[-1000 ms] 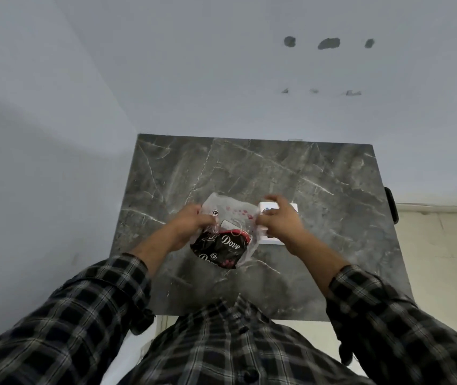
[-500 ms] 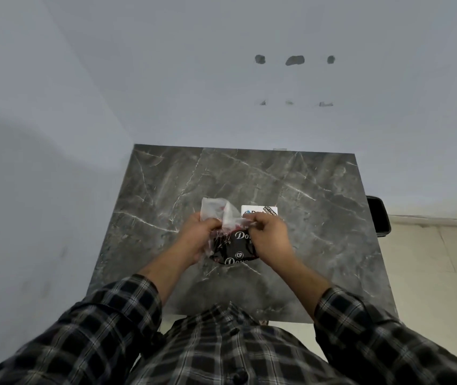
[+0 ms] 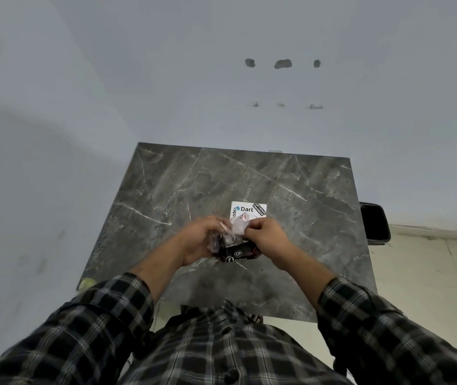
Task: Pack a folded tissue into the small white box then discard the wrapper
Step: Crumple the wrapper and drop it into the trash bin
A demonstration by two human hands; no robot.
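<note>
Grey marble surface [image 3: 182, 190] carries one white box [image 3: 248, 209]; just before it, left hand [image 3: 199, 240] and right hand [image 3: 267, 240] both pinch one crumpled wrapper [image 3: 235, 245], bare room all round

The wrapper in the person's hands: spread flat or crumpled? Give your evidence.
Crumpled. The wrapper is bunched between the left hand and right hand, its clear end twisted up.

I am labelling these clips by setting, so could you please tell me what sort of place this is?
Probably a plain room in a home or small office: a dark marble-patterned table pushed against bare pale walls with old fixing holes, and a light tiled floor.
</note>
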